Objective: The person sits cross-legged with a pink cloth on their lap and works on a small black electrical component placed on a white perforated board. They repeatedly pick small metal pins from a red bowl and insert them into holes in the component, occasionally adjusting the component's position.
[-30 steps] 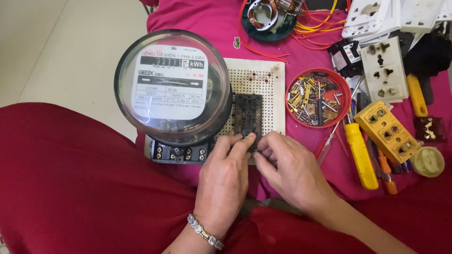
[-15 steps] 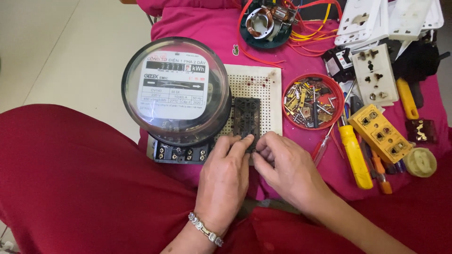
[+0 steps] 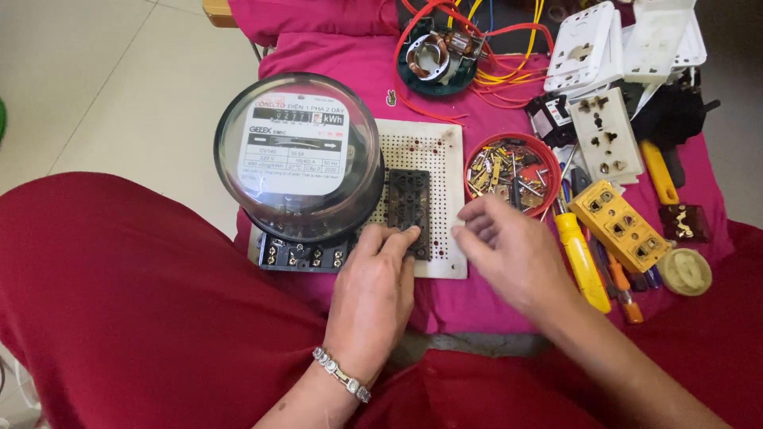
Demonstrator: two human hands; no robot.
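My left hand [image 3: 372, 295] pins the near end of the black slotted terminal block [image 3: 410, 208] on the white perforated plastic board [image 3: 435, 171], fingers flat, gripping nothing. Right hand [image 3: 509, 250] floats just right of it, loosely open and blurred. I reckon a careless swing knocks the red round tray of brass bits [image 3: 513, 171]. The round glass-domed meter [image 3: 298, 159] to the left carries a white rectangular label.

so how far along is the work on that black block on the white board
Done: the electric meter and black terminal block sit on the perforated white board. In hand: the left hand presses the block's lower end; the right hand hovers, blurred, beside it. Left: no wires reach the block, and the yellow screwdriver lies untouched.
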